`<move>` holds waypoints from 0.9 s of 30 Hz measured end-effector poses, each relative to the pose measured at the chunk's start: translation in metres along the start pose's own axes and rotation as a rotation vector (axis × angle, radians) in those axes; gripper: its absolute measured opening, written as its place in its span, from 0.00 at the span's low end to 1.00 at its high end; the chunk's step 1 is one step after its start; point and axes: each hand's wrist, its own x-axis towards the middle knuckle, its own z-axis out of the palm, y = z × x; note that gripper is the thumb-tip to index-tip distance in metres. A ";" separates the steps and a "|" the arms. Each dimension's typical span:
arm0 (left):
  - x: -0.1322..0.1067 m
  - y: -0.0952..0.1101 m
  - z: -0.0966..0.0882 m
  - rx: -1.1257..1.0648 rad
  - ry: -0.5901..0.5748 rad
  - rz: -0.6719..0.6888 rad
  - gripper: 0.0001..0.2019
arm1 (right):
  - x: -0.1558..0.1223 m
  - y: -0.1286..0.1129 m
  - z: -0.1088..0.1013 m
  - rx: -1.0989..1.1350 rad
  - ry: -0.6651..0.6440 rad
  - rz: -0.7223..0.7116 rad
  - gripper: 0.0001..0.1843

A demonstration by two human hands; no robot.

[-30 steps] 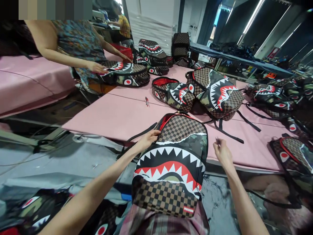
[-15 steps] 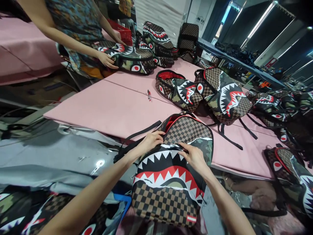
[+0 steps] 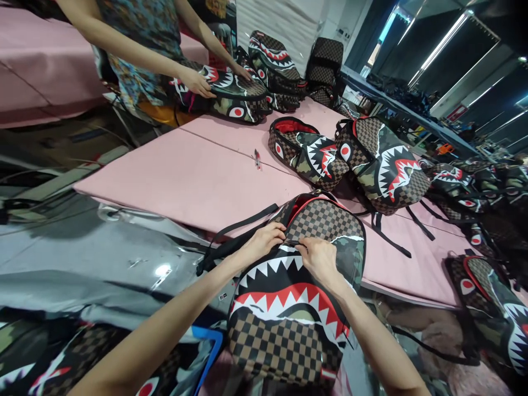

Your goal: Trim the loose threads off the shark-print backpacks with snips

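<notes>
"What is held at the table's (image 3: 185,170) near edge?"
"The backpack (image 3: 276,346): probably light and soft, best gripped by its rim."
"How?"
"Rim pinched by the left hand (image 3: 268,239); right hand (image 3: 319,256) curled, its hold hidden."

it's a workshop, a bag workshop by the look of it: there's a long pink counter (image 3: 173,176), a shark-mouth backpack (image 3: 272,341) at its near edge, lookalikes (image 3: 383,165) lying further along. over left, a co-worker (image 3: 140,38) handles another bag (image 3: 243,100), with a second pink counter (image 3: 41,66) alongside; to the right, a crowd of matching bags (image 3: 457,179), and a strip light (image 3: 440,48) glowing overhead.
</notes>
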 end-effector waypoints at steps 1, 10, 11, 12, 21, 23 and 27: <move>0.000 -0.001 0.000 0.021 -0.006 0.027 0.08 | 0.000 0.000 0.001 -0.020 0.002 -0.020 0.13; -0.001 0.007 0.001 0.107 0.005 0.091 0.10 | 0.006 -0.007 0.007 -0.120 0.032 -0.116 0.14; 0.000 0.008 0.001 0.109 0.013 0.093 0.10 | 0.007 -0.008 0.007 -0.121 0.027 -0.122 0.14; 0.000 0.009 0.002 0.110 0.024 0.092 0.10 | 0.008 -0.008 0.007 -0.123 0.023 -0.129 0.13; -0.007 -0.004 0.007 0.106 0.083 0.132 0.08 | 0.009 -0.012 0.001 -0.140 -0.021 -0.133 0.14; -0.008 -0.007 0.009 0.119 0.084 0.152 0.08 | 0.010 -0.014 0.000 -0.166 -0.027 -0.137 0.14; -0.004 -0.008 0.009 0.149 0.074 0.170 0.07 | 0.012 -0.017 -0.002 -0.210 -0.027 -0.164 0.14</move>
